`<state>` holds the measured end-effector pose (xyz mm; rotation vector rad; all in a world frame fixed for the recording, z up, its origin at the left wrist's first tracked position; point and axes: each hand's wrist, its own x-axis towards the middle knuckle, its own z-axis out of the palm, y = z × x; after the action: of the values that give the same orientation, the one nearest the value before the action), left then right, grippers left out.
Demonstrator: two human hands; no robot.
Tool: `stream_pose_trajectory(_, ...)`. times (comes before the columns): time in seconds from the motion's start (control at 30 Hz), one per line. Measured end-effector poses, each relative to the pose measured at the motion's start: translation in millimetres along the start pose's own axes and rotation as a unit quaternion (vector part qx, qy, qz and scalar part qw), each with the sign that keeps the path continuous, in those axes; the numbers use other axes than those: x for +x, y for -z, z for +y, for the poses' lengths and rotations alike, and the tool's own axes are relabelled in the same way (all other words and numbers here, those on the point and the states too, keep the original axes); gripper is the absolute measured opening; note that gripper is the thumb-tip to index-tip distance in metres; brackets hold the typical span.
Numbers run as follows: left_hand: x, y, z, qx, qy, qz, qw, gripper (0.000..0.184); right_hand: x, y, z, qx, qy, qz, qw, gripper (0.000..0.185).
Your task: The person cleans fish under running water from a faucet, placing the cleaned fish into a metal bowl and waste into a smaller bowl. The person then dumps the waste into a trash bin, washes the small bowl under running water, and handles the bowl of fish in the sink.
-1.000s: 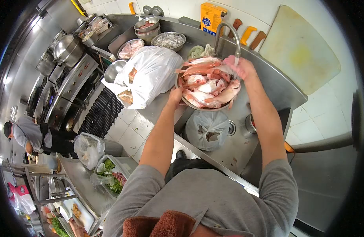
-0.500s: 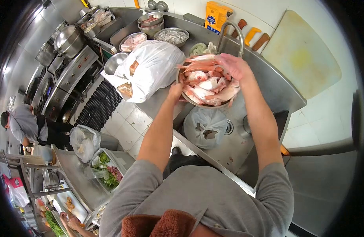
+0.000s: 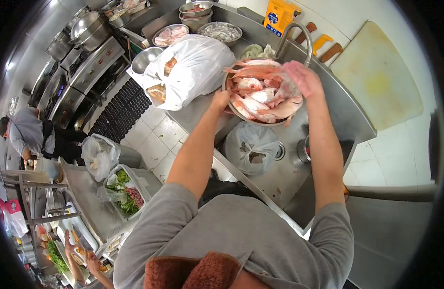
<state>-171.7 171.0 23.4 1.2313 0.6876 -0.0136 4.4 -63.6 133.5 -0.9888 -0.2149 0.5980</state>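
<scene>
A round metal bowl (image 3: pixel 225 87) full of pinkish-red and white whole fish (image 3: pixel 265 95) rests at the sink, below the curved faucet (image 3: pixel 309 45). My left hand (image 3: pixel 221 100) is closed on the bowl's left rim. At the right side of the bowl is my right hand (image 3: pixel 304 79), open with its fingers stretched out over the fish nearest the rim. A blurred, clear streak shows just beside its palm; I cannot tell if it is water. Below the bowl, a tied translucent plastic bag (image 3: pixel 253 147) with dark contents lies in the sink basin (image 3: pixel 279 185).
A large white plastic bag (image 3: pixel 195 67) stands left of the bowl. Behind it are a bowl of small grey seafood (image 3: pixel 221 32) and a bowl of pale meat (image 3: pixel 171 35). Knives (image 3: pixel 322 44) and a cutting board (image 3: pixel 376 77) line the wall. A co-worker (image 3: pixel 27 132) stands far left.
My right hand has shifted outward from over the fish toward the bowl's right rim. My left hand keeps its hold. The whole view has shifted slightly.
</scene>
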Motion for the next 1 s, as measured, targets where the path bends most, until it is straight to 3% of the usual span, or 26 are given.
stream_pose_trajectory(0.07,-2.2,-1.0,1.4,-0.025,-0.008,0.002,1.0,0.034,-5.4,-0.7,-2.0,0.002,0.026,0.046,0.999,0.036)
stream_pose_trajectory(0.13,11.1,2.2,-4.1,-0.013,-0.01,0.0,1.0,0.034,-14.2,-6.2,-8.4,-0.057,-0.065,-0.057,0.995,0.038)
stream_pose_trajectory(0.3,4.5,-0.5,-5.5,-0.007,-0.005,0.011,1.0,0.034,-5.4,11.0,-18.9,-0.109,-0.012,0.007,0.994,0.031)
stream_pose_trajectory(0.37,3.3,-0.8,-1.6,-0.001,-0.003,0.008,1.0,0.035,-8.8,10.3,-22.8,-0.165,-0.057,-0.076,0.982,0.03)
stream_pose_trajectory(0.43,4.1,-0.8,-1.7,0.004,0.003,0.015,1.0,0.033,-12.2,5.8,-20.5,-0.149,-0.05,-0.052,0.986,0.029)
stream_pose_trajectory(0.5,9.6,2.0,-4.6,0.009,0.014,0.009,1.0,0.03,-6.9,7.1,-17.4,-0.195,0.011,0.051,0.979,0.031)
stream_pose_trajectory(0.63,10.2,-0.3,-4.7,0.006,0.006,0.031,0.999,0.03,-0.3,2.0,-8.4,-0.226,0.027,0.002,0.974,0.03)
stream_pose_trajectory(0.7,1.5,-1.6,-4.1,-0.01,0.002,0.004,1.0,0.03,1.5,2.1,-2.5,-0.277,0.044,0.066,0.958,0.033)
stream_pose_trajectory(0.77,-0.1,-2.1,0.9,0.007,-0.004,0.01,1.0,0.03,7.8,4.7,-4.3,-0.402,0.025,0.126,0.907,0.035)
stream_pose_trajectory(1.0,-1.4,-1.5,1.6,-0.004,0.0,0.005,1.0,0.03,16.9,5.3,4.0,-0.35,0.029,0.149,0.925,0.031)
